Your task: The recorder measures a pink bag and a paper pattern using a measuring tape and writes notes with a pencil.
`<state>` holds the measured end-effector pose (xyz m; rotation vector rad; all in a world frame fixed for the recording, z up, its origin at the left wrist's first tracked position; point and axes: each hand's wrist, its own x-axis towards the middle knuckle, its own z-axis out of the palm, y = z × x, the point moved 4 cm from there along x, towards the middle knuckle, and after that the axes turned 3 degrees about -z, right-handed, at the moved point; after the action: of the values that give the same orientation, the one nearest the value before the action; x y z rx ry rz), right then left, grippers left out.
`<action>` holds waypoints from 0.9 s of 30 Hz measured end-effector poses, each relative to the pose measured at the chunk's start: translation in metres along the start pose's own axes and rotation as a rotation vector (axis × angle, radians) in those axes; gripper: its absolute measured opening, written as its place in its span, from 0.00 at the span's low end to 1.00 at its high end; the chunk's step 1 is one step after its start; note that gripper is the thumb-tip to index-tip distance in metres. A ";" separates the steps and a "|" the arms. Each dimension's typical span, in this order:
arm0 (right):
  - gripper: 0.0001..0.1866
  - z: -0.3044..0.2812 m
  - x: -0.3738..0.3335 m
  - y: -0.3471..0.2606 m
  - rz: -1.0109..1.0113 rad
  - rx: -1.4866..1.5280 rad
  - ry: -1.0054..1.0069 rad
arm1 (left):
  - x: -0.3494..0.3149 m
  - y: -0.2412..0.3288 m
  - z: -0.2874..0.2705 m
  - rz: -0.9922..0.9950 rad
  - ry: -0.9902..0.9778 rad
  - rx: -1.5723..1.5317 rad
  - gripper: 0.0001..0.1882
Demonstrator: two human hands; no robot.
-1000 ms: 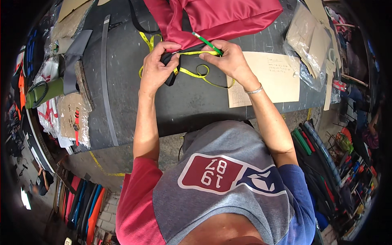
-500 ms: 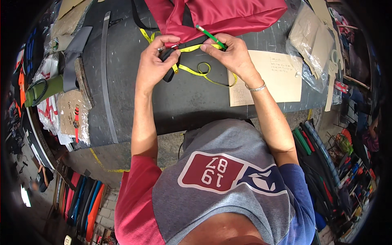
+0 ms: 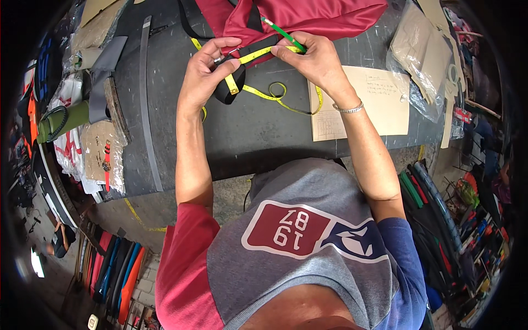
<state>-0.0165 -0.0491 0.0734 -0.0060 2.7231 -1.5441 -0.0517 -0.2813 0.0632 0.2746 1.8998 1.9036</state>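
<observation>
My left hand [image 3: 204,72] pinches a yellow tape measure [image 3: 258,54] together with a black webbing strap [image 3: 224,92]. The tape's metal-tipped end hangs below my thumb, beside a loop of the strap. A small metal piece [image 3: 235,51] shows by my left fingertips. My right hand [image 3: 314,61] is closed on the tape farther along, and a green pencil [image 3: 281,33] is tucked in the same hand, pointing up and left. Between the hands the tape lies stretched along the strap. Just beyond is a glossy dark-red fabric piece [image 3: 324,16] with black straps. Slack tape curls on the table.
On the dark table [image 3: 247,140], a handwritten brown sheet [image 3: 357,118] lies right of my right wrist. Farther right is a plastic bag [image 3: 421,60] with brown card pieces. A long metal ruler [image 3: 146,104], a red watch [image 3: 106,165] and a green roll [image 3: 63,122] lie left.
Both hands keep their hold. My left hand has turned slightly, so the tape's end and the strap loop show more below it. The stretch between my hands tilts up to the right.
</observation>
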 end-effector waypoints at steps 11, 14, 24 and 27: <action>0.15 0.001 0.001 0.000 0.015 -0.013 0.003 | 0.000 0.000 0.000 0.015 0.008 0.040 0.21; 0.15 -0.001 0.002 0.004 0.025 -0.017 -0.011 | 0.001 -0.001 0.001 0.014 0.018 0.070 0.21; 0.13 -0.019 0.015 0.010 -0.024 -0.025 0.044 | 0.009 -0.017 -0.009 -0.012 -0.046 -0.122 0.24; 0.13 -0.017 0.015 0.012 0.033 -0.032 0.021 | 0.008 -0.018 -0.010 -0.013 -0.036 -0.137 0.24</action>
<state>-0.0317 -0.0283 0.0721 0.0552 2.7489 -1.5011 -0.0602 -0.2871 0.0438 0.2521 1.7350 1.9957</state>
